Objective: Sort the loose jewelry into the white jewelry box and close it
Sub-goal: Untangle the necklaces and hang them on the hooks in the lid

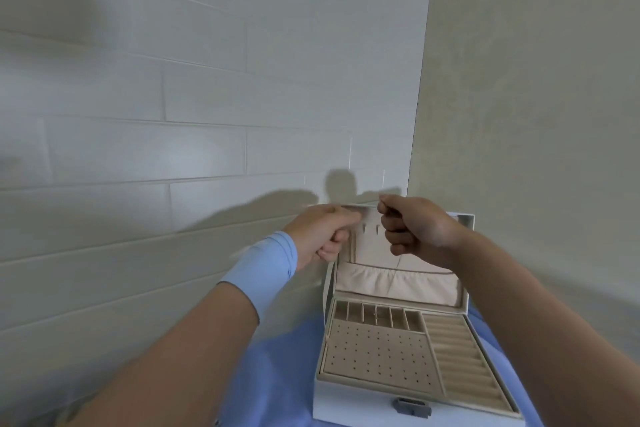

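The white jewelry box (408, 406) stands open on the blue cloth (277, 374), its lid (367, 253) upright. Both hands are raised before the lid's top. The right hand (415, 229) is clenched, pinching what looks like a fine chain (399, 261) that trails down in front of the lid. The left hand (322, 232) is curled, but on what I cannot tell. The likely risk is that the slack strand misses the lid's small hooks (370, 228) and tangles, or that a tug tips the lid forward

The left forearm (180, 340) is encircled at the wrist by a wide, smooth, light blue band (266, 270) ending just short of the left hand (318, 232), whereas the right forearm (512, 288) and right hand (419, 229) are left uncovered.
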A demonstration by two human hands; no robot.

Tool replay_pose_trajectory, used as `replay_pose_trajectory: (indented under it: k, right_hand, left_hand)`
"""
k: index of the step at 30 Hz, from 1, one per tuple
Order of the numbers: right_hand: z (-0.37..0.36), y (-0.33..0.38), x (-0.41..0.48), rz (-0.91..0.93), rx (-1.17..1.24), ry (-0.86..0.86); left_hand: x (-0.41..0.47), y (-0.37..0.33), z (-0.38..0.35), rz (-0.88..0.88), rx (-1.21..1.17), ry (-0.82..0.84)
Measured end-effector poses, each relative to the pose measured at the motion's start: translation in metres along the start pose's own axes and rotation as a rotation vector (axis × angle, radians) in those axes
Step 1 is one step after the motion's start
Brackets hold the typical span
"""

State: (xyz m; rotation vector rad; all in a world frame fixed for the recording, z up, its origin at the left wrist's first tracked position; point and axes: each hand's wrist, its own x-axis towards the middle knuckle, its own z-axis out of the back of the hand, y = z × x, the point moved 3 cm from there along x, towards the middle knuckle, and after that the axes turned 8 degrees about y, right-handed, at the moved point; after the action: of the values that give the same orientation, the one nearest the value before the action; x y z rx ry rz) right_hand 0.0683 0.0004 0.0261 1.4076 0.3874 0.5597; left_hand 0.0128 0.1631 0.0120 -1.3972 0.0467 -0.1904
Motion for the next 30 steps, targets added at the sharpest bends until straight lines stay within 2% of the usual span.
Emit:
replay_pose_trajectory:
  k: [2, 4, 9, 14, 19, 21, 24, 30]
  right_hand:
    - [0.011, -0.009, 0.008, -0.012, -0.057, -0.033]
    - [0.021, -0.017, 0.016, -0.003, -0.129, -0.065]
    - [0.040, -0.032, 0.027, 0.088, -0.419, -0.138]
    - [0.049, -0.038, 0.033, 0.197, -0.696, -0.200]
    - [0.040, -0.039, 0.038, 0.205, -0.868, -0.401]
    - [0.030, -0.041, 0.038, 0.261, -0.973, -0.496]
    - [0.026, -0.047, 0.041, 0.362, -0.956, -0.629]
    - [0.019, -0.047, 0.041, 0.351, -0.946, -0.681]
  left_hand:
    - [0.010, 0.002, 0.003, -0.018, 0.357, -0.077]
    - [0.021, 0.007, 0.008, -0.059, 0.617, -0.173]
    - [0.038, 0.021, 0.013, -0.111, 0.857, -0.290]
    - [0.043, 0.027, 0.016, -0.153, 0.909, -0.287]
    - [0.053, 0.030, 0.010, -0.135, 0.925, -0.443]
    - [0.056, 0.026, 0.006, -0.116, 0.899, -0.480]
    - [0.062, 0.023, 0.004, -0.113, 0.882, -0.551]
    - [0.069, 0.025, -0.001, -0.089, 0.905, -0.575]
